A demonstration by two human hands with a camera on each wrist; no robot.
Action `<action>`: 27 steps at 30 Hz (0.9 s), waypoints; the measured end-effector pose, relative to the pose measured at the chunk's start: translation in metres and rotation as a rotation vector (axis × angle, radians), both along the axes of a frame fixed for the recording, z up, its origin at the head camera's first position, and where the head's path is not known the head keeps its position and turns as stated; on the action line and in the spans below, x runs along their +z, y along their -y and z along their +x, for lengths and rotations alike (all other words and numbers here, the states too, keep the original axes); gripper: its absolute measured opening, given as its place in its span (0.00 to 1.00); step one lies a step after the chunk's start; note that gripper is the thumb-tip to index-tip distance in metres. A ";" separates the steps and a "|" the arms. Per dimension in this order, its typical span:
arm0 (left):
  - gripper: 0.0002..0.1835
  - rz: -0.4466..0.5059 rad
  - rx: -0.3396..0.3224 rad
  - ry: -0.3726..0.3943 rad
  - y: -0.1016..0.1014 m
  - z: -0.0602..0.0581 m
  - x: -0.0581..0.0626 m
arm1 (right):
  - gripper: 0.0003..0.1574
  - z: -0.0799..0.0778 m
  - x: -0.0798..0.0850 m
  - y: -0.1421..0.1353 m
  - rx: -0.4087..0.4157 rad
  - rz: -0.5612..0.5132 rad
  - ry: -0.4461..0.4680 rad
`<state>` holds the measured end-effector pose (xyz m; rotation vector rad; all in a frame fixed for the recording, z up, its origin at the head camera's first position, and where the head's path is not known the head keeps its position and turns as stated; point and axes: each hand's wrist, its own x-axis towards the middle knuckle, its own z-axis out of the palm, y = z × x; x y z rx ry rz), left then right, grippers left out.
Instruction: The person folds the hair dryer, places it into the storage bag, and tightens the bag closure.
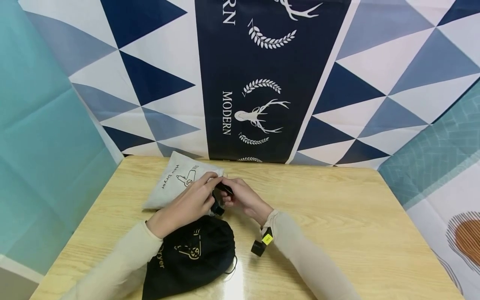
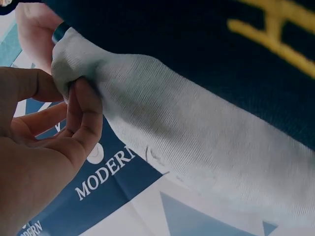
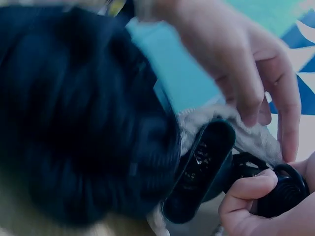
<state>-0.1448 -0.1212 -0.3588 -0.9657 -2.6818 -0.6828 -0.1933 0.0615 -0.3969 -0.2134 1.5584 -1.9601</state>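
Observation:
A grey drawstring-size cloth bag (image 1: 168, 187), printed with a hair dryer, lies at the back left of the table. My left hand (image 1: 187, 206) pinches its mouth between thumb and fingers; the left wrist view shows the cloth (image 2: 142, 103) gathered there. From the opening pokes a black hair dryer, its flat slotted nozzle (image 3: 199, 169) facing the right wrist camera. My right hand (image 1: 245, 196) curls round the dryer's black ribbed, rounded part (image 3: 285, 194), close beside the left fingertips. The rest of the dryer is hidden by cloth and hands.
A full-looking black drawstring bag (image 1: 191, 258) with gold hair dryer print lies in front, under the left forearm. Its cord (image 1: 233, 266) trails onto the wooden table (image 1: 337, 233). Patterned cloth (image 1: 247, 83) hangs behind the table's back edge.

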 end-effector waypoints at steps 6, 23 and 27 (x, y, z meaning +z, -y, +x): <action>0.29 0.013 -0.003 -0.013 0.001 0.001 0.000 | 0.16 0.000 -0.002 0.005 -0.005 -0.148 0.156; 0.24 0.038 -0.067 0.063 -0.006 -0.001 0.005 | 0.16 0.000 -0.018 0.024 0.117 -0.109 0.061; 0.24 0.052 -0.095 0.088 -0.007 0.001 0.005 | 0.24 -0.004 -0.020 0.026 0.101 -0.110 0.077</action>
